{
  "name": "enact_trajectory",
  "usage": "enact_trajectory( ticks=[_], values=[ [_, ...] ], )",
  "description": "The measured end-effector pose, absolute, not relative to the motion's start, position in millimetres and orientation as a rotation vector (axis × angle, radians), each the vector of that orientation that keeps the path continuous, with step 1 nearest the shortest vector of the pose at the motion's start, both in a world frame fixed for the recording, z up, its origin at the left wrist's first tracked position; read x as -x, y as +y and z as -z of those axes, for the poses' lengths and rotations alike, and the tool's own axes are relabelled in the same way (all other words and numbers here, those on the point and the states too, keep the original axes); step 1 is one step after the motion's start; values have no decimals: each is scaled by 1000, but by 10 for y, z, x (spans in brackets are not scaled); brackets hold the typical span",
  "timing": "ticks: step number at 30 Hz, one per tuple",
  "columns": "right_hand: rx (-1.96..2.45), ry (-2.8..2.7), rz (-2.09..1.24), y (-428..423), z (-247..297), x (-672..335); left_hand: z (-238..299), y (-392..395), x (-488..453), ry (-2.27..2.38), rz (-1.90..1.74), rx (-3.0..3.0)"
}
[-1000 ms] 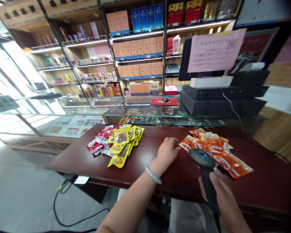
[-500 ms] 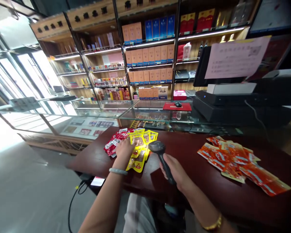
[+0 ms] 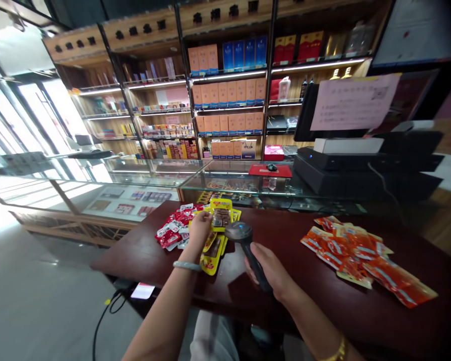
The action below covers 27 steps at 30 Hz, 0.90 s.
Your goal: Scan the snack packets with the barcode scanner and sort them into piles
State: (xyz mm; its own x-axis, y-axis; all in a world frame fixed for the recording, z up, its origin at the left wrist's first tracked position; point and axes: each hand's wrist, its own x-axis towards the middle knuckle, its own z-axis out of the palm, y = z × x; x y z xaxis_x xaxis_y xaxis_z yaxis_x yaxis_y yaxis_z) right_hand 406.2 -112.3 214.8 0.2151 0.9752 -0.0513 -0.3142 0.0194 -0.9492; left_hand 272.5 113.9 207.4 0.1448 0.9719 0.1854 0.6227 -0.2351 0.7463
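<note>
My left hand (image 3: 200, 229) pinches the left edge of a yellow snack packet (image 3: 222, 214), which is tilted up with its clear window facing me. Beneath it lie other yellow packets (image 3: 212, 262), partly covered by that hand. Red-and-white packets (image 3: 169, 234) are heaped just to the left. Wrapped around the handle of a dark barcode scanner (image 3: 239, 231) is my right hand (image 3: 269, 268). The scanner's head points toward the yellow packets, close to the raised one, and a small blue light shows on top.
Orange packets (image 3: 348, 246) are piled on the right of the dark red-brown table (image 3: 281, 233). Beyond its far edge stands a glass display counter (image 3: 225, 183) with a mouse (image 3: 271, 167) on a red mat. A cash register (image 3: 334, 165) with a monitor stands at right.
My left hand has lifted one yellow packet off the pile and tilted it upright. The scanner stays near it in my right hand, its blue light now visible. The view has shifted slightly.
</note>
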Motion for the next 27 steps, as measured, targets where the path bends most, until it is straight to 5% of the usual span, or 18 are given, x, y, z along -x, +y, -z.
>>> enact_trajectory(
  ticks=[8,18,27],
  values=[
    [1170,-756,-990,-1272,-2226,-4622,-2060,887,-3752,1294,-980,-2004],
    [1286,-518,-877,-1457,-2059,-5340,-1682,762,-5031,1090,-642,-1992],
    [1320,-468,-884,-1587,-1929,-5469,-1718,600,-5069,1095,-471,-2065]
  ],
)
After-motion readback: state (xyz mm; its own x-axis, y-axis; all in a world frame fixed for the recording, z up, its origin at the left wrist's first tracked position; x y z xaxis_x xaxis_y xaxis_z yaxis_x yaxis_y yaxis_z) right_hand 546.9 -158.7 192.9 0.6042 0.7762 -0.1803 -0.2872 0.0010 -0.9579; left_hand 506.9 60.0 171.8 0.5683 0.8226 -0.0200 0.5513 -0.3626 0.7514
